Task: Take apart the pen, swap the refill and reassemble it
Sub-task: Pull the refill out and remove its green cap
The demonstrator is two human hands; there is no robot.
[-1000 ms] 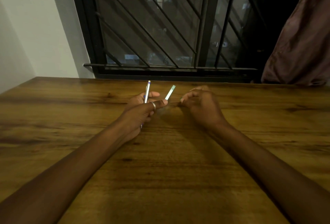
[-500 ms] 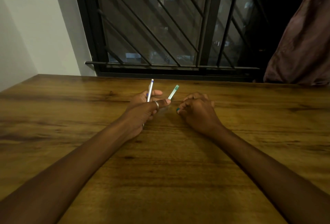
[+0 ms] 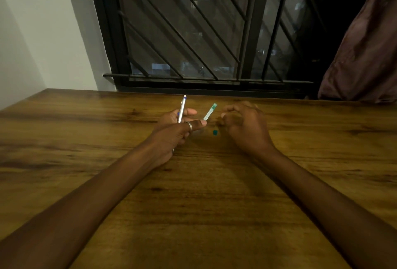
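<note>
Silver pen, green barrel: left hand fingers clasp | right hand curled, empty

Near the frame's centre, a slim silver pen barrel stands nearly upright. Just right of it, a clear green-tipped tube tilts rightward. Lower right, a small teal cap lies on wood.

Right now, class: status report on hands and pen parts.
Left hand grips silver pen and green-tipped tube. Right hand half-curled, looks empty. Small teal piece on table.
</note>
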